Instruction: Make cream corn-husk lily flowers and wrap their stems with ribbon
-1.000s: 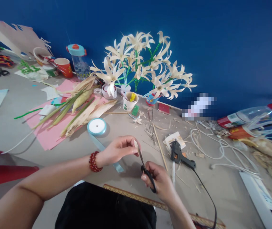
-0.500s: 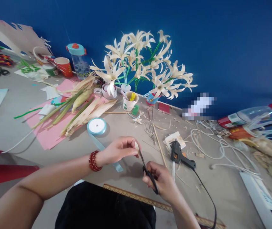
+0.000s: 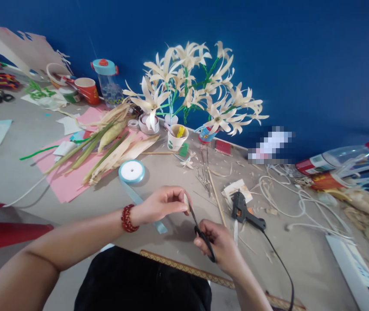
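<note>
My left hand (image 3: 160,204), with a red bead bracelet at the wrist, pinches a small pale strip of husk (image 3: 186,201) between thumb and fingers. My right hand (image 3: 221,250) grips black-handled scissors (image 3: 200,232); the blades point up at the strip and meet it. Both hands hover above the grey table (image 3: 113,196) near its front edge. A light-blue ribbon roll (image 3: 132,171) lies just beyond my left hand, its tail running under the wrist.
A black glue gun (image 3: 244,212) with its cord lies right of my hands. Corn husks (image 3: 113,149) rest on pink paper (image 3: 62,183). A husk-flower bouquet (image 3: 193,88) and cups stand at the back. White cables, bottles and a power strip (image 3: 354,268) fill the right side.
My right hand with the scissors has shifted slightly right and down. The left hand keeps its pinch on the strip, almost in the same place.
</note>
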A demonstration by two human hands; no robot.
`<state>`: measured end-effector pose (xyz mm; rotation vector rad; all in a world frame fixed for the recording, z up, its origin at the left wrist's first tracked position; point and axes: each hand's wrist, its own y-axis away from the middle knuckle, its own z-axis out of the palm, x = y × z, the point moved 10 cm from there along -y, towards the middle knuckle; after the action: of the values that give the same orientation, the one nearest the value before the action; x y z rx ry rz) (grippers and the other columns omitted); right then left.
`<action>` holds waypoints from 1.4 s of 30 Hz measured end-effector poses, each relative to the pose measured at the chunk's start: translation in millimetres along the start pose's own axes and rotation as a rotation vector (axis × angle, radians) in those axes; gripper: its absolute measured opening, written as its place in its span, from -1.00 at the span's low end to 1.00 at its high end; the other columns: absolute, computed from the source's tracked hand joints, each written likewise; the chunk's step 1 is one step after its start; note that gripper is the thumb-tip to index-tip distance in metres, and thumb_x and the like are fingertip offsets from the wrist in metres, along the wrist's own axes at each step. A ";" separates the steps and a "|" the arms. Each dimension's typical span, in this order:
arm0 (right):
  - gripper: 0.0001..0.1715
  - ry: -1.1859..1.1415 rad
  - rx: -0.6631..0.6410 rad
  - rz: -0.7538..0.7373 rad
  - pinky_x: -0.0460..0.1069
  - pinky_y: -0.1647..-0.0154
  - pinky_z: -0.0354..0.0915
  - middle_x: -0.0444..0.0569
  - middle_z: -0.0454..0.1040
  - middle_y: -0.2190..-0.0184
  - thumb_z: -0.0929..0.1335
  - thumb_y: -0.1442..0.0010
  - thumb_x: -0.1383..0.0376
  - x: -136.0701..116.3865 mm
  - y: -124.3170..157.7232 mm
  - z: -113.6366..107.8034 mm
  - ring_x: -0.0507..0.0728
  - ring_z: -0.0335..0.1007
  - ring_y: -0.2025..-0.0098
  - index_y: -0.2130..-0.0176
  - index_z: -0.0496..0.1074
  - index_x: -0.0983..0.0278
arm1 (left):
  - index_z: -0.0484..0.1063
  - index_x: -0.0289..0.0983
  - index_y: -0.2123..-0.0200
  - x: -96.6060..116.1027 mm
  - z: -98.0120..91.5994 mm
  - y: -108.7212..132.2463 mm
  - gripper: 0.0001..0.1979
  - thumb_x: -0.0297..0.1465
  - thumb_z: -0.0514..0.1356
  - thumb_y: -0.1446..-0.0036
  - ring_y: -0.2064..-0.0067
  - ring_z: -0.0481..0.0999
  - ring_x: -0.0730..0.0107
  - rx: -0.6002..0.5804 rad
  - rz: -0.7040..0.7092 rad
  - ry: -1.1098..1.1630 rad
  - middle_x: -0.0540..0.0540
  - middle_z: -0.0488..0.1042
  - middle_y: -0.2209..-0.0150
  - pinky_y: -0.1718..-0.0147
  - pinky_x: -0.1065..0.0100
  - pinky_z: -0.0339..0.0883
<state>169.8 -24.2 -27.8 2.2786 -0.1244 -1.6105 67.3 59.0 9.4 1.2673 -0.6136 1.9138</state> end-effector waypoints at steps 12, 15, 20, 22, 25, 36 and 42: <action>-0.26 0.075 -0.017 0.002 -0.09 0.58 -0.09 -0.27 0.11 0.70 0.33 0.02 -0.35 0.2 -0.6 -5.7 -0.01 -0.02 0.61 0.56 0.07 0.19 | 0.31 -0.33 0.48 -1.2 1.8 0.0 -0.77 -0.37 0.26 -0.14 0.29 0.49 0.42 -0.026 -0.012 -0.006 -0.13 0.49 0.25 0.19 0.34 0.33; -0.27 0.098 -0.031 0.003 -0.09 0.58 -0.10 -0.28 0.10 0.70 0.35 0.00 -0.32 0.8 -0.3 -7.5 -0.02 -0.05 0.60 0.57 0.06 0.19 | 0.31 -0.33 0.48 -1.3 2.5 -0.2 -0.78 -0.38 0.26 -0.14 0.28 0.49 0.42 -0.035 -0.012 -0.011 -0.14 0.50 0.23 0.18 0.33 0.32; -0.30 0.145 -0.030 -0.019 -0.09 0.58 -0.10 -0.27 0.08 0.68 0.37 -0.02 -0.27 -2.7 0.7 -11.5 -0.01 -0.05 0.58 0.57 0.06 0.20 | 0.29 -0.32 0.50 -3.8 2.0 0.2 -0.75 -0.36 0.26 -0.13 0.26 0.49 0.39 -0.033 -0.034 -0.011 -0.15 0.50 0.22 0.18 0.32 0.32; -0.30 0.148 -0.026 -0.013 -0.09 0.58 -0.10 -0.27 0.07 0.69 0.37 -0.03 -0.26 -2.8 0.7 -12.3 -0.01 -0.06 0.59 0.58 0.06 0.19 | 0.31 -0.32 0.49 -4.5 2.6 0.3 -0.77 -0.36 0.26 -0.13 0.24 0.50 0.37 -0.043 -0.036 -0.013 -0.16 0.50 0.21 0.16 0.31 0.32; -0.31 0.143 -0.013 0.001 -0.09 0.59 -0.08 -0.28 0.07 0.71 0.38 -0.03 -0.24 -0.6 0.6 -15.2 -0.01 -0.04 0.60 0.58 0.05 0.19 | 0.32 -0.32 0.47 -4.2 3.4 0.1 -0.79 -0.37 0.26 -0.13 0.22 0.51 0.33 -0.058 -0.030 -0.004 -0.17 0.51 0.21 0.16 0.29 0.34; -0.67 0.811 0.259 0.115 -0.07 0.55 -0.01 -0.16 0.37 0.58 0.39 -0.14 0.04 -1.0 4.1 -47.3 0.10 0.31 0.53 0.45 0.30 0.19 | 0.33 -0.31 0.43 -5.3 -4.4 -0.1 -0.80 -0.33 0.25 -0.14 0.42 0.33 0.53 0.043 -0.041 0.002 0.01 0.37 0.43 0.36 0.44 0.24; -0.84 1.180 0.258 0.056 -0.03 0.49 0.05 -0.06 0.53 0.28 0.41 -0.14 0.20 -25.2 -0.7 -28.3 0.18 0.51 0.29 0.25 0.40 0.18 | 0.34 -0.30 0.43 -5.9 -5.8 -0.3 -0.75 -0.28 0.29 -0.11 0.45 0.28 0.57 0.098 -0.031 -0.020 0.00 0.38 0.40 0.41 0.45 0.22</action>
<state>187.2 -10.3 2.9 2.9707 -0.0890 -0.0353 65.6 61.6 1.7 1.3507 -0.5135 1.9280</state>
